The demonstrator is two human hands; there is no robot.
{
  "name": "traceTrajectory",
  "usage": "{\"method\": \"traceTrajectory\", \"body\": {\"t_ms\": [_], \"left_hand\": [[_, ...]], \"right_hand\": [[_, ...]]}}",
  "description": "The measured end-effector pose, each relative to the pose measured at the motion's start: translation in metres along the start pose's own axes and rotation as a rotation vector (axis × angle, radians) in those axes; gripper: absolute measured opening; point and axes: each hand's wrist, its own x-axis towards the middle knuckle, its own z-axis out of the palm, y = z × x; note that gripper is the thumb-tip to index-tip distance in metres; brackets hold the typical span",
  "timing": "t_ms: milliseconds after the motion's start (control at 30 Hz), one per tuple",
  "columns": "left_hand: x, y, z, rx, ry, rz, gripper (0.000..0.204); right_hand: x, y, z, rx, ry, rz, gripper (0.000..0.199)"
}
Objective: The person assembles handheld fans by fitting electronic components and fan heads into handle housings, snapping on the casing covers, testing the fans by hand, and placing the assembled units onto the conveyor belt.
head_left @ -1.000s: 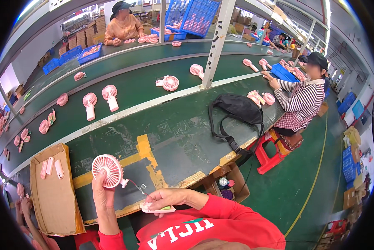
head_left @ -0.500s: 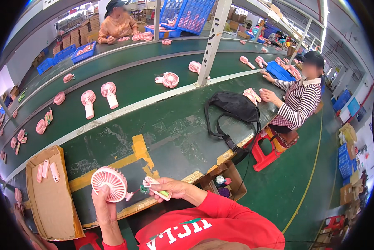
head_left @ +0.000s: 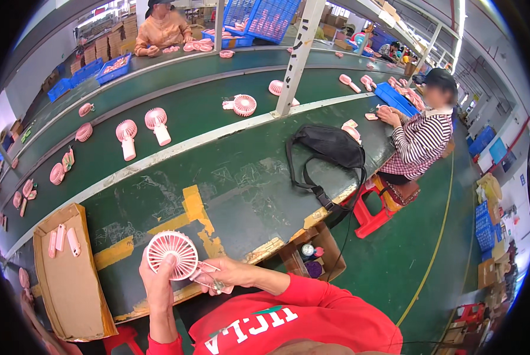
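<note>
My left hand (head_left: 157, 283) grips a round pink plastic fan head (head_left: 180, 247); my right hand (head_left: 234, 272), a pink plastic handle (head_left: 205, 277). Likely joining; alignment comes next.

A wide fisheye view looks from head height downward and ahead, close above the green workbench (head_left: 247, 183).

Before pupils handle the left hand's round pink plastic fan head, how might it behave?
The fan head seems stiff, undented in the left hand; probably light, being slotted; and perhaps apt to roll, being round.
</note>
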Motion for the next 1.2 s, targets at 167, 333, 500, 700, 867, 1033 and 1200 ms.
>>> {"method": "traceTrajectory", "body": {"t_ms": [167,333,500,700,867,1033,1200], "left_hand": [[0.000,-0.009,-0.007,0.050,0.004,-0.022,0.034],[0.000,-0.015,-0.013,0.029,0.010,-0.042,0.035],[-0.003,-0.019,-0.015,0.002,0.024,-0.056,0.036],[0.009,-0.019,0.001,0.014,0.012,-0.063,0.032],[0.016,-0.010,0.003,-0.044,0.000,-0.133,0.036],[0.011,-0.010,-0.006,-0.092,-0.004,-0.148,0.039],[0.010,-0.012,-0.007,-0.077,0.011,-0.143,0.040]], "right_hand": [[0.000,0.008,0.008,0.033,0.042,-0.081,0.031],[-0.008,-0.001,0.017,0.051,0.025,-0.105,0.027],[0.002,0.013,0.015,0.020,0.038,-0.128,0.016],[-0.001,0.017,0.012,0.117,0.199,-0.183,0.033],[-0.001,0.008,0.013,0.042,0.221,-0.216,0.028],[0.006,0.010,0.012,-0.040,0.198,-0.118,0.024],[0.007,0.016,0.014,-0.006,0.208,-0.155,0.025]]}}
